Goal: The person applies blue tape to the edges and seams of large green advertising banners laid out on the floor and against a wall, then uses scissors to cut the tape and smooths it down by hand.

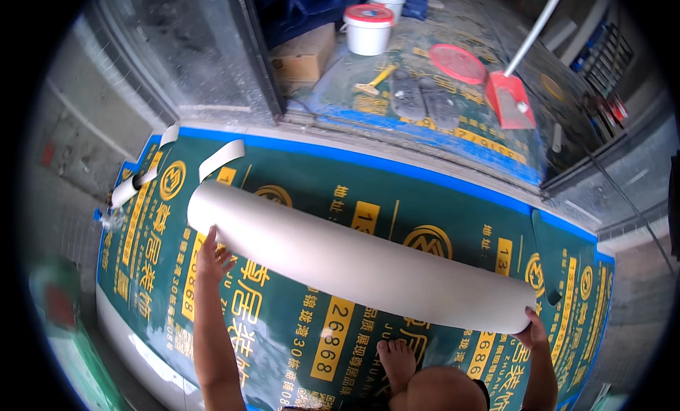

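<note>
A long white roll of sheet material [361, 259] lies slantwise across the green printed floor covering [312, 251], its left end farther away and its right end nearer me. My left hand [214, 259] is at the roll's left end, one fingertip against its near edge and the other fingers spread apart below it. At the opposite end, my right hand [533, 331] grips the roll's rim, with the thumb on the outside and some fingers hidden at the end opening. My bare foot [397, 358] rests on the covering, close to the roll's near side.
Blue tape [340, 154] edges the covering along a door threshold. Beyond it are a white bucket with red lid [368, 30], a cardboard box [304, 54], a pair of slippers [423, 99] and a red dustpan [509, 101]. Curled white strips [222, 158] lie at the far left.
</note>
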`<state>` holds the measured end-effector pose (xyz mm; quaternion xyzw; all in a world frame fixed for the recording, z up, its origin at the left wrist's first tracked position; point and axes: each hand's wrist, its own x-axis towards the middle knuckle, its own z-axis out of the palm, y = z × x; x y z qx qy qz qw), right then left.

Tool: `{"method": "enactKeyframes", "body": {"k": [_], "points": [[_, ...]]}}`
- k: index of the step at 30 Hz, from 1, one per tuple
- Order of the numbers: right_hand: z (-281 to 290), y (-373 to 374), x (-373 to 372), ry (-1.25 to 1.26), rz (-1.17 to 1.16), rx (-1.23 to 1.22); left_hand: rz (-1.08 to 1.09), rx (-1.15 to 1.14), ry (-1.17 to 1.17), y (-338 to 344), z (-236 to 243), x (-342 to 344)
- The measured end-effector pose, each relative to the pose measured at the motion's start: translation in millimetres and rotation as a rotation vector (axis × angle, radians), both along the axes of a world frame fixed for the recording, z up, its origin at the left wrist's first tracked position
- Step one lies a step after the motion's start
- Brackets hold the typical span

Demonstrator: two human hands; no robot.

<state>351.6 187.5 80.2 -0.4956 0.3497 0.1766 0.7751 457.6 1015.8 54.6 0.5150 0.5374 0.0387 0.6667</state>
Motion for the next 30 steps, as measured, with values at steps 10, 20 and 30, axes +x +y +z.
{"method": "enactKeyframes", "body": {"k": [10, 20, 30], "points": [[8.2, 19.8, -19.1, 0.146, 0.083, -0.279, 0.005, -0.207, -0.433, 16.0, -15.8, -28.5], [-48.0, 13.7, -33.9, -0.033, -0.3, -0.26, -0.956, 0.161, -0.577, -103.9, 31.9, 102.7], [-85.6, 130.0, -165.7, 0.241, 0.036, -0.585, -1.711, 0.507, -0.223, -350.5, 36.7, 133.9]]}}
